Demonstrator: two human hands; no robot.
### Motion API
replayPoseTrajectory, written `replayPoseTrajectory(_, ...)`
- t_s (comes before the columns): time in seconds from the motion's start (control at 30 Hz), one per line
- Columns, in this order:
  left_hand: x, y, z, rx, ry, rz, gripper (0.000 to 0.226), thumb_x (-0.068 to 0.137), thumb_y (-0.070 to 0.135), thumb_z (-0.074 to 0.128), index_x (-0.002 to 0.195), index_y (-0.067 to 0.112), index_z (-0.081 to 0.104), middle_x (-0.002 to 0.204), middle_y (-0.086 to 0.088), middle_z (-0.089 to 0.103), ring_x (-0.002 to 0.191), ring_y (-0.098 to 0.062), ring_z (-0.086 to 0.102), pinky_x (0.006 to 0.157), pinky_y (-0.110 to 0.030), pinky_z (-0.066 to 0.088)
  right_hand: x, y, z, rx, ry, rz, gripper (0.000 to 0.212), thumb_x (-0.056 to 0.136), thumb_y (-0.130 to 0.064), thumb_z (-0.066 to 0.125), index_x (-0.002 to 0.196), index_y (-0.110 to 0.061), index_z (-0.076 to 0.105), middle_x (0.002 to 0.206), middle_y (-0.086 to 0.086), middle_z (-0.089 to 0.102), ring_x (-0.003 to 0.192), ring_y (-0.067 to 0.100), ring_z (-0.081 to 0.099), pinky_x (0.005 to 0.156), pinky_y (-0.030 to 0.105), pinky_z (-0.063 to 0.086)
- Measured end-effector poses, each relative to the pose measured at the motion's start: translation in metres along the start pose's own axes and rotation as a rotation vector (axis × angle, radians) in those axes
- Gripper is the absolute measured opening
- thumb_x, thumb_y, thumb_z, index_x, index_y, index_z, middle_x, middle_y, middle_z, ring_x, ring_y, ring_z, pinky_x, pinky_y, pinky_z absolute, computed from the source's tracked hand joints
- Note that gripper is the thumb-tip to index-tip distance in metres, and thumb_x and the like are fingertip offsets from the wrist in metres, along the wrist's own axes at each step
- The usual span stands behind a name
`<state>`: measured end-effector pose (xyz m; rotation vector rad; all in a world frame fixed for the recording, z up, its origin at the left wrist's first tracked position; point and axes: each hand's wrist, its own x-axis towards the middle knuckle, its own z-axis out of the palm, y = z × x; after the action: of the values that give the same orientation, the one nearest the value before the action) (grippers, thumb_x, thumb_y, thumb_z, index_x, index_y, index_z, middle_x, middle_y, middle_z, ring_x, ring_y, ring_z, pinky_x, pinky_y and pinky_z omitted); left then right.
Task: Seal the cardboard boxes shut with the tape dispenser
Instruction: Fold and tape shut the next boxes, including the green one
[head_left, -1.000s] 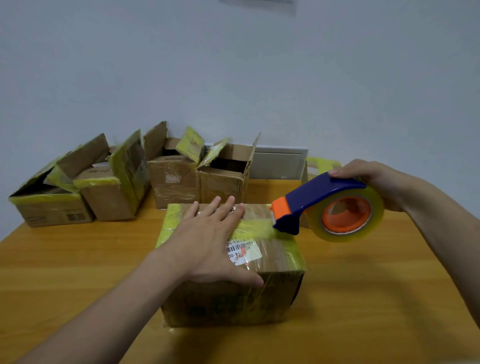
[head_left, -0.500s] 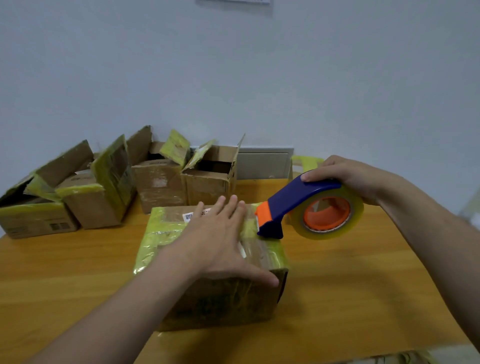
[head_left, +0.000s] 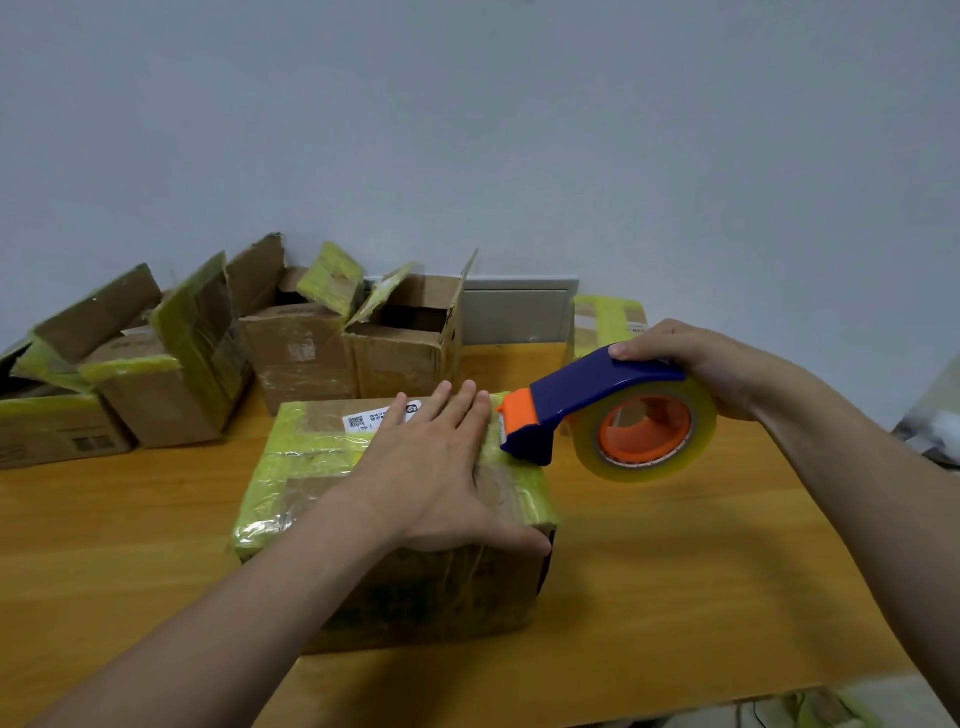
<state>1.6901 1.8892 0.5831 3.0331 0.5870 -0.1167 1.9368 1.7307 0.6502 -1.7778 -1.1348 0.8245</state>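
Observation:
A closed cardboard box (head_left: 322, 457) with yellow tape and a white label sits in the middle of the wooden table (head_left: 675, 597). My left hand (head_left: 436, 478) lies flat on its top, fingers straight, thumb over the near right edge. My right hand (head_left: 696, 364) grips the blue and orange tape dispenser (head_left: 587, 405) with its clear tape roll (head_left: 644, 434). The dispenser's orange and blue nose touches the box's top at the far right edge, right next to my left fingertips.
Several open cardboard boxes (head_left: 291, 338) with yellow-taped flaps stand in a row along the wall at the back left. Another taped box (head_left: 602, 322) stands at the back behind the dispenser. The table's near edge shows at the bottom right.
The tape dispenser has come down and left until its nose meets the box's top right edge. My left hand has stayed flat on the box.

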Motion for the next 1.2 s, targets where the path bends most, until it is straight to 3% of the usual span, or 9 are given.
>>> replayPoseTrajectory(0.23,-0.001,-0.001,0.002,0.011,0.017,-0.001,0.158,0.041,0.116,0.019,0.165,0.024,-0.014,0.173,0.007,-0.019,0.160,-0.016,-0.015,0.129,-0.055,-0.003,-0.008,0.010,-0.013,0.064,-0.012,0.013,0.049,0.077,-0.046,0.068,0.107,-0.008,0.069,0.089,0.008,0.078,0.073,0.019,0.075,0.057,0.024,0.057)
replayPoseTrajectory(0.53,-0.002,-0.002,0.003,0.020,0.022,0.005,0.156,0.041,0.117,0.017,0.164,0.027,-0.015,0.172,0.010,-0.020,0.159,-0.014,-0.015,0.129,-0.053,-0.004,-0.007,0.026,-0.020,0.154,-0.011,0.038,0.034,0.079,-0.044,0.070,0.094,-0.013,0.073,0.080,0.005,0.076,0.063,0.015,0.072,0.053,0.024,0.056)
replayPoseTrajectory(0.7,-0.002,-0.002,0.002,0.023,0.011,0.004,0.156,0.041,0.116,0.016,0.164,0.027,-0.015,0.172,0.010,-0.020,0.159,-0.014,-0.015,0.129,-0.053,-0.005,-0.007,0.041,-0.028,0.206,-0.023,0.078,0.054,0.062,-0.050,0.080,0.095,-0.009,0.070,0.077,0.006,0.074,0.061,0.016,0.070,0.053,0.026,0.056)
replayPoseTrajectory(0.87,-0.002,-0.002,0.002,0.031,0.015,0.008,0.156,0.040,0.117,0.014,0.165,0.027,-0.015,0.172,0.010,-0.020,0.159,-0.013,-0.015,0.130,-0.053,-0.004,-0.004,0.038,-0.034,0.183,-0.095,0.063,0.037,0.070,-0.053,0.075,0.086,-0.021,0.081,0.082,0.005,0.076,0.066,0.015,0.072,0.056,0.024,0.056)
replayPoseTrajectory(0.97,-0.003,-0.002,0.003,0.029,0.012,0.005,0.156,0.040,0.117,0.015,0.164,0.027,-0.015,0.171,0.011,-0.020,0.159,-0.013,-0.015,0.129,-0.053,-0.004,-0.001,0.044,-0.034,0.197,-0.072,0.083,0.053,0.065,-0.052,0.078,0.097,-0.011,0.071,0.081,0.006,0.075,0.064,0.016,0.071,0.055,0.026,0.056)
replayPoseTrajectory(1.1,-0.002,-0.001,0.001,0.023,0.003,0.003,0.155,0.042,0.116,0.017,0.164,0.027,-0.016,0.172,0.010,-0.020,0.159,-0.014,-0.015,0.129,-0.054,-0.004,0.000,0.055,-0.031,0.207,-0.058,0.103,0.060,0.060,-0.052,0.080,0.100,-0.009,0.069,0.082,0.009,0.076,0.065,0.019,0.072,0.055,0.028,0.057)
replayPoseTrajectory(1.2,-0.002,-0.001,0.000,0.029,-0.007,0.004,0.155,0.041,0.115,0.016,0.164,0.027,-0.016,0.172,0.010,-0.021,0.159,-0.014,-0.016,0.129,-0.054,-0.003,0.003,0.043,-0.032,0.129,-0.083,0.068,0.040,0.066,-0.052,0.078,0.085,-0.016,0.078,0.078,0.007,0.075,0.062,0.017,0.071,0.054,0.025,0.056)
